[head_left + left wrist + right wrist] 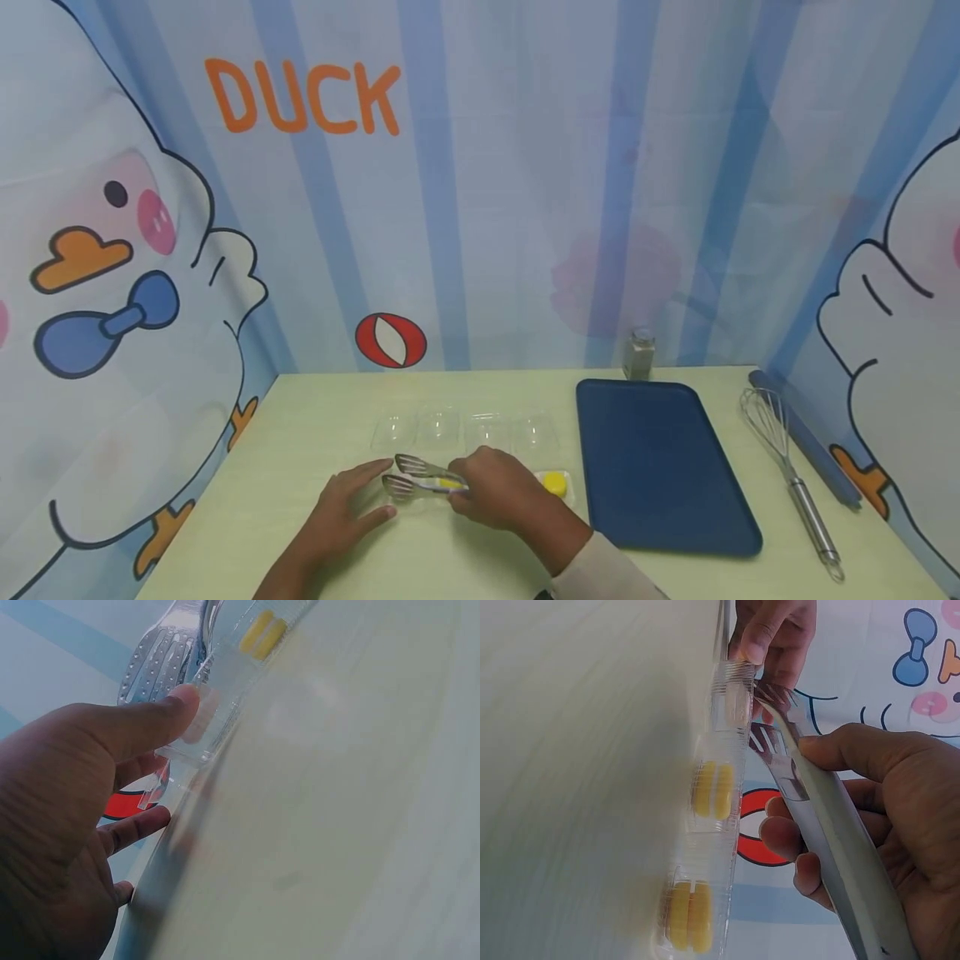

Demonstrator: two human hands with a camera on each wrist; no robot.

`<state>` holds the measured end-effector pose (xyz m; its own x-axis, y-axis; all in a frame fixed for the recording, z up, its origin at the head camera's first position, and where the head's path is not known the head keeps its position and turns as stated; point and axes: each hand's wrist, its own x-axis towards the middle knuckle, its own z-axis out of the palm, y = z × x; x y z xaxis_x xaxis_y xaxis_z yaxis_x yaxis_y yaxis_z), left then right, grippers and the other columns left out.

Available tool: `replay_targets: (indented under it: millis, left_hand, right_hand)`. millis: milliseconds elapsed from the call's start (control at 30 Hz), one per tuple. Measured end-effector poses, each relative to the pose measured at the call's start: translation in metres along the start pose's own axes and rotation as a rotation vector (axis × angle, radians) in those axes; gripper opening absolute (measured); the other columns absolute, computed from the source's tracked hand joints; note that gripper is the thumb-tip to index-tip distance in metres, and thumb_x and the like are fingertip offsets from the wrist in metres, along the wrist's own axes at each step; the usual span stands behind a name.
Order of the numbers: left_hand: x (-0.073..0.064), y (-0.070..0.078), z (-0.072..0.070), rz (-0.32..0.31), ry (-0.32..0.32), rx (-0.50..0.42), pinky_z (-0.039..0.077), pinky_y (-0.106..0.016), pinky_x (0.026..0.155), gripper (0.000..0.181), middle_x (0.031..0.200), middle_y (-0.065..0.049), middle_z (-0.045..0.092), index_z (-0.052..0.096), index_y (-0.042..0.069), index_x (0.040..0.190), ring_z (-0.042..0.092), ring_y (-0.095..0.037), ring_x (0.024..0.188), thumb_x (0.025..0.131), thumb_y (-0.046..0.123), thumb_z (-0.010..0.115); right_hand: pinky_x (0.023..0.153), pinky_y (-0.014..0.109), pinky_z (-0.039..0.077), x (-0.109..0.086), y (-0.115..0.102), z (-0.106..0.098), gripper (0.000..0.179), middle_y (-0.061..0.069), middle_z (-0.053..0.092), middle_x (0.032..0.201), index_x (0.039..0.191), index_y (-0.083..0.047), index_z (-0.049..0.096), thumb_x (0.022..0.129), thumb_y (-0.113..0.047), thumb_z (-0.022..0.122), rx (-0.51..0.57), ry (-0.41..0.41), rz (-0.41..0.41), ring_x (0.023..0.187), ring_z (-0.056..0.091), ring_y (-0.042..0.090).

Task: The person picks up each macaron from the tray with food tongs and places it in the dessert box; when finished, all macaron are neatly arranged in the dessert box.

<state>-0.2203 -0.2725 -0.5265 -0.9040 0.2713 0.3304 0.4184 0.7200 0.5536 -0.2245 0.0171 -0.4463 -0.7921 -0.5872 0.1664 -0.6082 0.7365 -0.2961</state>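
Observation:
My right hand point(498, 487) grips metal tongs point(832, 825) by the handles. Their slotted heads stand apart over the left end of a clear plastic macaron tray point(705, 851). At that end my left hand point(341, 508) holds the tray, thumb on the near side and fingers on the far side. A pale pinkish macaron point(736, 701) stands on edge in the end compartment, between the left thumb and the tongs. Farther along the tray are a yellow macaron point(712, 790) and, toward the right end, another yellow macaron point(689, 915). The right hand partly covers the tray in the head view.
Behind the tray lies a clear plastic lid point(487, 429) with domed hollows. A dark blue tray point(667, 467) is to the right, with a small glass jar point(640, 354) behind it. Farther right are a whisk point(795, 475) and a blue-grey rod point(810, 442) along the table edge.

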Motion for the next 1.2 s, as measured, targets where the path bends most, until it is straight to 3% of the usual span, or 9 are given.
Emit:
replay_targets:
  millis: [367, 633, 800, 1033, 1200]
  left_hand:
    - [0.000, -0.002, 0.000, 0.021, 0.011, -0.002, 0.044, -0.068, 0.114, 0.064, 0.152, -0.008, 0.069, 0.067, 0.016, 0.149, 0.063, -0.041, 0.141, 0.091, 0.030, 0.090]
    - [0.001, -0.001, -0.001, -0.017, -0.013, -0.010, 0.043, -0.067, 0.114, 0.066, 0.154, -0.008, 0.068, 0.066, 0.018, 0.151, 0.062, -0.041, 0.142, 0.091, 0.032, 0.089]
    - [0.001, -0.003, 0.000, 0.026, 0.004, 0.000, 0.046, -0.065, 0.111, 0.065, 0.152, -0.009, 0.069, 0.067, 0.016, 0.150, 0.064, -0.040, 0.140, 0.091, 0.029, 0.089]
    - [-0.001, -0.004, 0.003, 0.084, 0.055, 0.043, 0.048, -0.053, 0.104, 0.064, 0.149, -0.006, 0.072, 0.068, 0.016, 0.148, 0.067, -0.037, 0.135, 0.089, 0.028, 0.091]
    - [-0.001, -0.002, 0.003, 0.055, 0.036, 0.035, 0.048, -0.055, 0.107, 0.065, 0.150, -0.006, 0.071, 0.068, 0.013, 0.149, 0.066, -0.037, 0.138, 0.089, 0.029, 0.091]
  right_hand:
    - [0.056, 0.024, 0.042, 0.004, -0.005, 0.000, 0.012, -0.009, 0.062, 0.070, 0.095, -0.014, 0.077, 0.094, -0.025, 0.080, -0.054, -0.018, 0.015, 0.061, 0.049, 0.006]
    - [0.054, 0.024, 0.041, 0.004, -0.005, -0.003, 0.011, -0.010, 0.061, 0.070, 0.091, -0.015, 0.075, 0.094, -0.024, 0.080, -0.051, -0.024, 0.017, 0.060, 0.048, 0.005]
    - [0.054, 0.023, 0.040, -0.002, -0.001, -0.007, 0.008, -0.011, 0.062, 0.071, 0.093, -0.015, 0.076, 0.095, -0.022, 0.080, -0.018, -0.002, 0.007, 0.060, 0.047, 0.005]
    - [0.062, 0.023, 0.045, -0.017, 0.007, -0.016, 0.020, -0.005, 0.077, 0.086, 0.111, -0.011, 0.081, 0.095, -0.022, 0.081, 0.044, 0.042, 0.005, 0.069, 0.052, 0.003]
    - [0.061, 0.024, 0.045, -0.028, 0.021, -0.019, 0.017, -0.004, 0.076, 0.086, 0.109, -0.010, 0.080, 0.095, -0.018, 0.081, 0.083, 0.097, 0.004, 0.070, 0.054, 0.004]
